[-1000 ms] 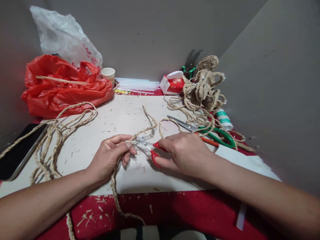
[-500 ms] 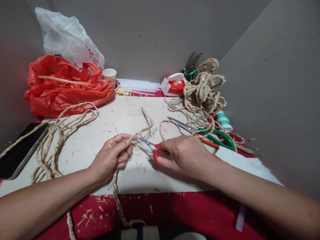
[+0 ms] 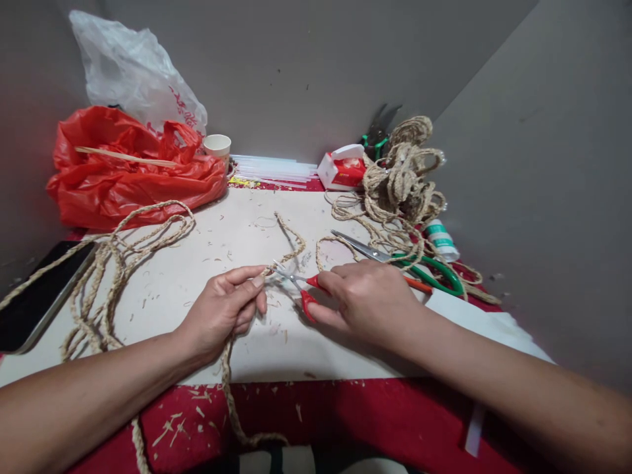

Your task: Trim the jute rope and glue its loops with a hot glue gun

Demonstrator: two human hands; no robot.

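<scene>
My left hand [image 3: 230, 309] pinches a braided straw rope [image 3: 291, 253] between thumb and forefinger. The rope's tip lies on the white board, and its other part hangs below the hand past the board's front edge. In my right hand [image 3: 358, 299] are small scissors [image 3: 309, 299] with red handles. Their blades are slightly apart and meet the rope just right of my left fingertips. Whether they touch its strands is too small to tell.
Looped rope [image 3: 106, 263] and a black phone [image 3: 39, 296] lie left, below a red plastic bag [image 3: 133, 178]. Behind stand a paper cup [image 3: 216, 146] and tissue pack [image 3: 343, 170]. At right are rope coils [image 3: 402, 178], green-handled scissors [image 3: 434, 273] and white paper [image 3: 484, 326].
The red-handled scissors have shifted slightly, with their blade tips now at the rope. The rope's free end has moved slightly left. My left hand stays nearly in place.
</scene>
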